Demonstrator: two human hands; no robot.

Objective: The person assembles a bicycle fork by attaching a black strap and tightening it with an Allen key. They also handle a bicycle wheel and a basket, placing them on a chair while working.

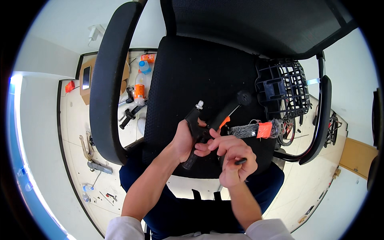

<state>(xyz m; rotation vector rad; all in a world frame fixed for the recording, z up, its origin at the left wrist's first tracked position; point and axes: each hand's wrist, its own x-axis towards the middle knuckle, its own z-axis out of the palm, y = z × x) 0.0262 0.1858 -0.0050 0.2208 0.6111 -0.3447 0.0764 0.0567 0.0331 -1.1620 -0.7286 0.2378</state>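
Observation:
My left hand point(184, 138) is wrapped round a black branched part point(195, 124) above the chair seat. One branch ends in a whitish knob, another runs up to a round black disc, and a ribbed grip points down toward me. I cannot tell its exact kind. Closed in my right hand point(236, 158) is a thin tool with a black rounded end point(241, 161); the rest of it is hidden. Its fingertips reach the black part beside my left fingers. Close by, a plastic-wrapped black piece with an orange label point(264, 130) lies on the seat.
The black office chair seat point(188, 68) faces me between two armrests point(110, 80). A black basket point(286, 90) sits at its right side. On the floor at left are a clear bottle point(139, 86), a cardboard box with a phone point(86, 77), and metal parts point(98, 167).

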